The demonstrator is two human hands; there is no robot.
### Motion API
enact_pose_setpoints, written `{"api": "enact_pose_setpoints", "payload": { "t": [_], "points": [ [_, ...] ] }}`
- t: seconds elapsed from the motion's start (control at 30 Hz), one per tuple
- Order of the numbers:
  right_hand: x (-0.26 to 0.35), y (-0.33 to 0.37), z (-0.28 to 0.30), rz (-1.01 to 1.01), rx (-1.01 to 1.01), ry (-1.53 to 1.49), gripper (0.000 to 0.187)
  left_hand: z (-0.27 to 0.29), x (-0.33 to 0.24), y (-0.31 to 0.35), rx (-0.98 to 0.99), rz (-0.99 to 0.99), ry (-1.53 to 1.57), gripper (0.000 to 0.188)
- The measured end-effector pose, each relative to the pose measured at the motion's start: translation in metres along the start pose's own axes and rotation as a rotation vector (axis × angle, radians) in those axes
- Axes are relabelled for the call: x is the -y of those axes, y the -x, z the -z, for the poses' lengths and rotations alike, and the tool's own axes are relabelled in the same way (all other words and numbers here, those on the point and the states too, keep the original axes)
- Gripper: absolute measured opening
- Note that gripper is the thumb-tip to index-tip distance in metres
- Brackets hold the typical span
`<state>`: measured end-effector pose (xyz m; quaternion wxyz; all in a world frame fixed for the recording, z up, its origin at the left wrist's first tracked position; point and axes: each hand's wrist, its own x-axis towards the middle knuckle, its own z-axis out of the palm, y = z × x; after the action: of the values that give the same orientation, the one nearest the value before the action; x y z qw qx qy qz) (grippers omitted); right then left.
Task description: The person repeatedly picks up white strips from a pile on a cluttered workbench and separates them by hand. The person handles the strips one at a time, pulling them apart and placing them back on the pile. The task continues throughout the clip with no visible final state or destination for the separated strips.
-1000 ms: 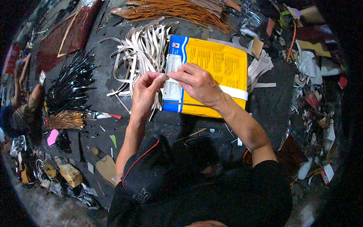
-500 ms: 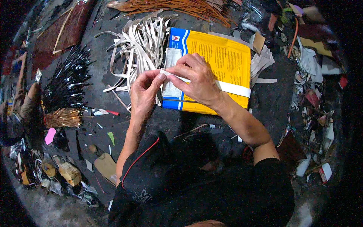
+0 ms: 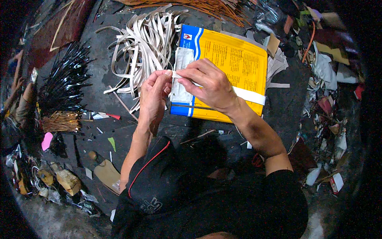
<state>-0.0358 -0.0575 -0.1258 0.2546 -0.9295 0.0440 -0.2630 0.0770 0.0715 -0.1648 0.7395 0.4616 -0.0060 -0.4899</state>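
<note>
In front of me lies a flat rectangular yellow-and-blue container (image 3: 238, 51), its panel printed with small text. Both my hands are over its left part. The fingertips of my left hand (image 3: 153, 95) pinch the end of a narrow white strip (image 3: 175, 75). My right hand (image 3: 211, 85) pinches the same strip just beside them, thumb and forefinger closed. A white band (image 3: 250, 95) crosses the yellow panel to its right edge; whether it joins the pinched strip is hidden under my right hand. A crumpled white patch (image 3: 182, 93) sits on the blue end.
Left of the container is a tangled heap of off-white strips (image 3: 143, 44). Black shiny strands (image 3: 65, 79) and a brown bristle bundle (image 3: 61, 121) lie farther left. Rust-coloured sticks (image 3: 199, 7) are at the far edge; mixed scraps (image 3: 326, 103) pile up on the right.
My left hand has shifted slightly right, and its fingertips have come up a little with the strip's end. My right hand keeps pinching beside it. The view has moved slightly.
</note>
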Motion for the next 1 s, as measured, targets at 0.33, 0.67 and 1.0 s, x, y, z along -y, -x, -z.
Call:
{"api": "enact_pose_setpoints", "payload": {
  "t": [0.33,0.67,1.0],
  "points": [
    [-0.003,0.000,0.003,0.005,0.023,0.004,0.018,0.033,0.016,-0.023,0.002,-0.004,0.032,0.016],
    [-0.005,0.000,0.004,0.010,0.012,0.007,0.020,0.082,0.033,-0.048,-0.093,-0.045,0.054,0.017],
    [-0.002,-0.001,0.004,-0.099,0.029,-0.066,0.015,0.042,0.015,-0.013,0.263,0.166,0.654,0.074]
  ]
}}
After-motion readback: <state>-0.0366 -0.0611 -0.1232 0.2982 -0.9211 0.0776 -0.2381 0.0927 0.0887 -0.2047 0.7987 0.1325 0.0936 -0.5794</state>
